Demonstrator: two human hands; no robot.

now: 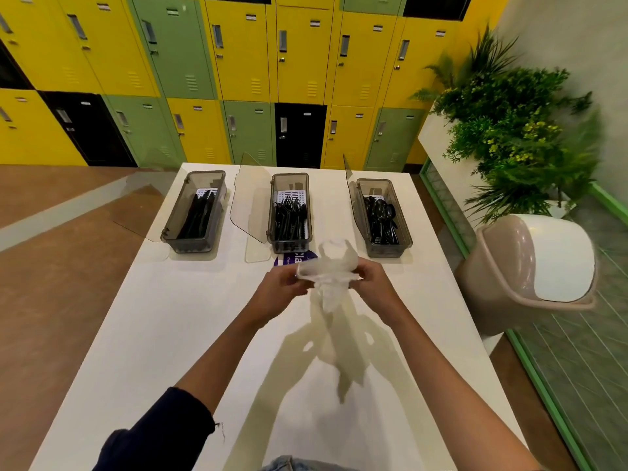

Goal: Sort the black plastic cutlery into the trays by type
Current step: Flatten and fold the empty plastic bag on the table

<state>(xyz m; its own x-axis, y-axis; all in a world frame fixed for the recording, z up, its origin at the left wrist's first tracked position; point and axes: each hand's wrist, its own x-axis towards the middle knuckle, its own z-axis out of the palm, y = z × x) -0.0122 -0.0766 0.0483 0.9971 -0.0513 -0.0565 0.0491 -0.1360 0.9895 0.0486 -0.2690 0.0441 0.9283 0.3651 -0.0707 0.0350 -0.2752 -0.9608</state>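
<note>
Yellow, green and black lockers (238, 62) fill the top of the frame. Green plants (509, 130) stand at the upper right, and a tan bin (503, 266) with a white lid sits below them beside the white table (170, 334).

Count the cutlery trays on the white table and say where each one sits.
3, in a row across the far end: the left tray with knives, the middle tray with forks, the right tray with spoons. None seems hidden.

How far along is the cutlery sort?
Looks nearly done: knives in the left tray, forks in the middle tray, spoons in the right tray. Left hand and right hand hold a clear plastic bag. No loose cutlery visible; lids open.
</note>
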